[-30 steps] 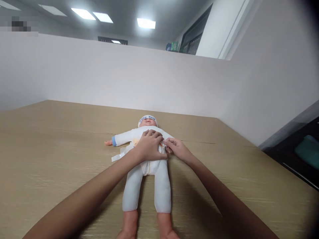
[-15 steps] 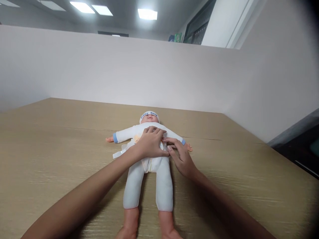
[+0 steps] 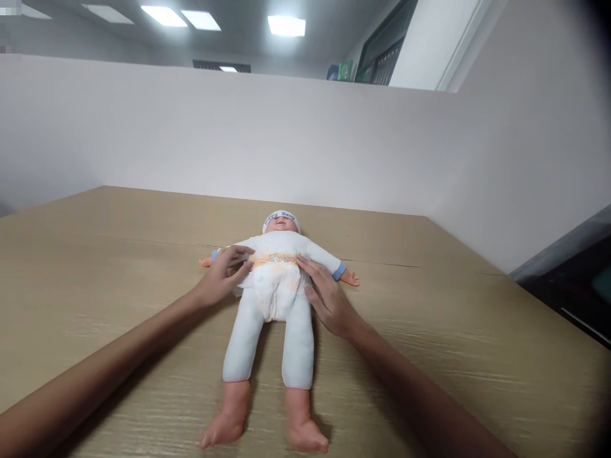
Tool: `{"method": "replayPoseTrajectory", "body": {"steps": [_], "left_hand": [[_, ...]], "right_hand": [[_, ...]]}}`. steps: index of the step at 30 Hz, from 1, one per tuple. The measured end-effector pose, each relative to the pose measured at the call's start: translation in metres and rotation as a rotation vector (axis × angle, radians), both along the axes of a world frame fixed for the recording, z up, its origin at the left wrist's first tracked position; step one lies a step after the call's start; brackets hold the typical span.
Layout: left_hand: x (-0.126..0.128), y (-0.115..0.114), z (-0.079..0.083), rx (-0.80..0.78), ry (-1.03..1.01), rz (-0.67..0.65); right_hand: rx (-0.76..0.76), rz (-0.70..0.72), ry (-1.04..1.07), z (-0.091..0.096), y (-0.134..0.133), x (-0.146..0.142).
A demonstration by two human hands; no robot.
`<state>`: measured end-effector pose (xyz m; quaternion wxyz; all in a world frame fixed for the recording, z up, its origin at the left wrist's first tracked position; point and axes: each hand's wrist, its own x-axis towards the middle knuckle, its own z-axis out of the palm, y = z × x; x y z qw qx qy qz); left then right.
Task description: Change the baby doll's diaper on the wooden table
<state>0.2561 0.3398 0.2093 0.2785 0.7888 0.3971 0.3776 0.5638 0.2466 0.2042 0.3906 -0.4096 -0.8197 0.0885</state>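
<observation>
A baby doll (image 3: pixel 298 353) in a white suit and a lettered cap lies on its back, feet towards me. Round its hips is a white diaper (image 3: pixel 277 286) with an orange printed band across the waist. At the diaper's left side is my left hand (image 3: pixel 222 277), fingers bent and thumb apart from them, near the waistband's end. My right hand (image 3: pixel 330 299) rests against the right side of the waist, its fingers stretched out and touching the diaper's edge. Part of the left side tab is hidden by my left hand.
The doll lies on a wood-grain table (image 3: pixel 119 356) with a seam running across it. A pale partition (image 3: pixel 262 133) rises behind the table and along the right. A dark object (image 3: pixel 573 280) stands beyond the right edge.
My left hand has moved off the diaper's front to its left side, uncovering the orange waistband. My right hand stays at the right side, its fingers flatter. The doll appears slightly further left.
</observation>
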Motion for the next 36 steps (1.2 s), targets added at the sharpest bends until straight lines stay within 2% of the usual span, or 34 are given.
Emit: {"method": "replayPoseTrajectory", "body": {"steps": [3, 5, 10, 15, 18, 21, 27, 32, 36], "left_hand": [[-0.04, 0.002, -0.022, 0.062, 0.112, 0.054], [-0.053, 0.003, -0.028, 0.062, 0.206, 0.064], [-0.047, -0.001, -0.025, 0.022, 0.414, 0.133], [-0.043, -0.002, -0.023, -0.012, 0.407, 0.162], [-0.048, -0.002, -0.021, -0.004, 0.416, 0.197], [-0.052, -0.003, -0.019, 0.036, 0.446, 0.218], [-0.054, 0.0, -0.017, 0.011, 0.481, 0.168], [-0.056, 0.003, -0.015, -0.111, 0.464, 0.182], [-0.058, 0.004, -0.009, -0.228, 0.374, 0.173]], "right_hand": [[-0.024, -0.008, 0.005, 0.001, 0.001, 0.001], [-0.027, -0.015, 0.0, 0.002, 0.001, 0.002], [0.037, -0.113, -0.038, 0.013, 0.005, -0.006], [0.172, -0.246, -0.147, 0.044, 0.013, -0.044], [0.075, -0.191, -0.239, 0.065, 0.021, -0.072], [-0.042, -0.136, -0.366, 0.077, 0.031, -0.094], [-0.165, -0.258, -0.397, 0.078, 0.04, -0.111], [-0.168, -0.287, -0.408, 0.075, 0.039, -0.114], [-0.15, -0.315, -0.431, 0.073, 0.037, -0.116]]}}
